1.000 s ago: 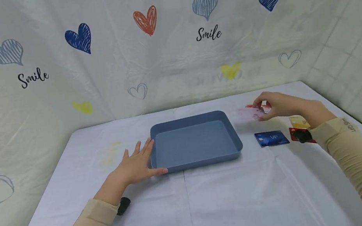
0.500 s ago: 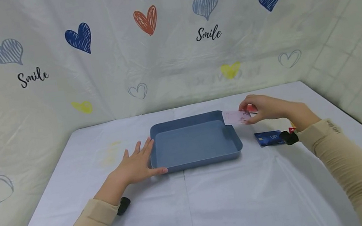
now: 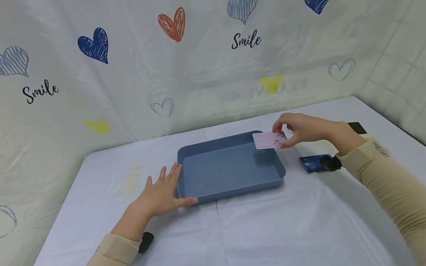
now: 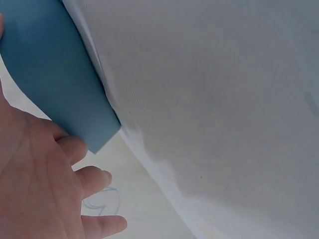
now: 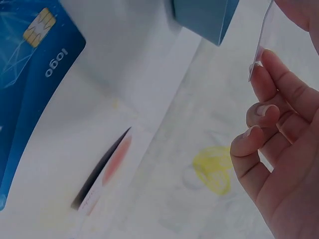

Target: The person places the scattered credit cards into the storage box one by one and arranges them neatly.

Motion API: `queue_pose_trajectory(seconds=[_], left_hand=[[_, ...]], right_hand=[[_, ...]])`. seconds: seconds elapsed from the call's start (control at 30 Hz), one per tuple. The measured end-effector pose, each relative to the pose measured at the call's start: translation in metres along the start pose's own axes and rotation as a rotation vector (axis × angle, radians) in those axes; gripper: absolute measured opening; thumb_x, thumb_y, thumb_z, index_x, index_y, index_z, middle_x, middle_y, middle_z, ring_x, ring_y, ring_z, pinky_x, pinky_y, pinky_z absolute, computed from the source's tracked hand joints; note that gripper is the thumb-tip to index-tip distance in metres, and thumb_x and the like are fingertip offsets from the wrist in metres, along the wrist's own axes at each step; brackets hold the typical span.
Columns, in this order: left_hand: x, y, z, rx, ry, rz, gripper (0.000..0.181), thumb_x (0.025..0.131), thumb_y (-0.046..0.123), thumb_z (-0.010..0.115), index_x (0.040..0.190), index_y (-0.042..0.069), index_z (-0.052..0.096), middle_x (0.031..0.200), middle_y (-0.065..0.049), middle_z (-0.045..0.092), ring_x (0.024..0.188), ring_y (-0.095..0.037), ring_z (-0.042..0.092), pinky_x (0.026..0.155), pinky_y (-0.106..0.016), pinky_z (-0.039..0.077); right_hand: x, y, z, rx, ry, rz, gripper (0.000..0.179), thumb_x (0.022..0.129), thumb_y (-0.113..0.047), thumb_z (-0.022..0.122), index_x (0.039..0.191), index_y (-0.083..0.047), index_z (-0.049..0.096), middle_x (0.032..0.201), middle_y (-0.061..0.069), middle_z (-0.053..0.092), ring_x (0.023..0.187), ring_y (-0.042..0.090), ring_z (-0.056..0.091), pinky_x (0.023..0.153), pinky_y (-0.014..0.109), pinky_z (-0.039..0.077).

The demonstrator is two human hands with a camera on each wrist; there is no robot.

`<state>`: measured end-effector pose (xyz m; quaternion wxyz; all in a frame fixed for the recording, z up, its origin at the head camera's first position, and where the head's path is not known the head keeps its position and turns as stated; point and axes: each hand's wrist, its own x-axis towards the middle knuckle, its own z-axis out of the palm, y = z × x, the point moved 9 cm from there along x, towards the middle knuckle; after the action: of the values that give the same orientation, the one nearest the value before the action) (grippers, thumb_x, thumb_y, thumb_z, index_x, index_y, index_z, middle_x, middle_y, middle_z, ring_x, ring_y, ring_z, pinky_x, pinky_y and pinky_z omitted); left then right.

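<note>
My right hand pinches a pale pink card between thumb and fingers, above the back right corner of a blue-grey tray. In the right wrist view the card shows nearly edge-on. At the tray's left side, my left hand has its fingers spread and touches the rim, the thumb at the front corner. The left wrist view shows those fingers against the tray's outer wall. Right of the tray lies a blue card, printed "logo" and with a gold chip in the right wrist view.
A dark flat item lies behind my right wrist. The right wrist view has a card with a red patch on the white cloth. Behind the table hangs a curtain printed with hearts.
My right hand has carried the pink card leftward, from right of the tray to above its back right corner. The right forearm now covers the red and yellow cards. My left hand stays put.
</note>
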<state>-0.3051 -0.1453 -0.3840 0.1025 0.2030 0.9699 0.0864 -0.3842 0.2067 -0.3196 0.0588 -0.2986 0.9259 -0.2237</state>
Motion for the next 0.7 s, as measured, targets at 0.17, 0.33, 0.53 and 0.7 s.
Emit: queue_pose_trajectory(seconds=[0.17, 0.33, 0.53, 0.7], left_hand=[[0.001, 0.0, 0.0, -0.005, 0.007, 0.003, 0.118, 0.087, 0.078, 0.06, 0.165, 0.004, 0.011, 0.171, -0.014, 0.008, 0.154, -0.045, 0.008, 0.113, -0.076, 0.007], [0.0, 0.0, 0.0, -0.002, -0.003, -0.004, 0.117, 0.087, 0.077, 0.06, 0.165, 0.006, 0.009, 0.172, -0.012, 0.005, 0.154, -0.043, 0.006, 0.114, -0.075, 0.005], [0.003, -0.002, 0.001, 0.032, 0.004, -0.008, 0.118, 0.086, 0.08, 0.058, 0.165, 0.006, 0.009, 0.172, -0.011, 0.006, 0.154, -0.044, 0.007, 0.114, -0.075, 0.008], [0.002, -0.002, 0.001, 0.041, 0.012, -0.004, 0.12, 0.084, 0.08, 0.059, 0.165, 0.006, 0.009, 0.172, -0.011, 0.007, 0.154, -0.044, 0.009, 0.114, -0.075, 0.009]], right_hand=[[0.006, -0.008, 0.002, -0.009, -0.004, -0.023, 0.041, 0.085, -0.018, 0.085, 0.118, -0.003, 0.066, 0.111, 0.008, 0.061, 0.107, 0.037, 0.055, 0.092, 0.048, 0.047], [0.015, -0.017, 0.004, -0.004, -0.011, -0.054, 0.04, 0.085, -0.018, 0.085, 0.118, -0.003, 0.066, 0.11, 0.008, 0.06, 0.105, 0.034, 0.054, 0.091, 0.047, 0.046], [0.025, -0.022, 0.01, 0.032, -0.033, -0.061, 0.041, 0.086, -0.018, 0.085, 0.119, -0.003, 0.066, 0.114, 0.009, 0.06, 0.106, 0.033, 0.054, 0.094, 0.049, 0.045], [0.029, -0.028, 0.017, 0.047, -0.048, -0.064, 0.042, 0.086, -0.016, 0.085, 0.121, -0.002, 0.065, 0.117, 0.01, 0.06, 0.108, 0.034, 0.053, 0.094, 0.049, 0.046]])
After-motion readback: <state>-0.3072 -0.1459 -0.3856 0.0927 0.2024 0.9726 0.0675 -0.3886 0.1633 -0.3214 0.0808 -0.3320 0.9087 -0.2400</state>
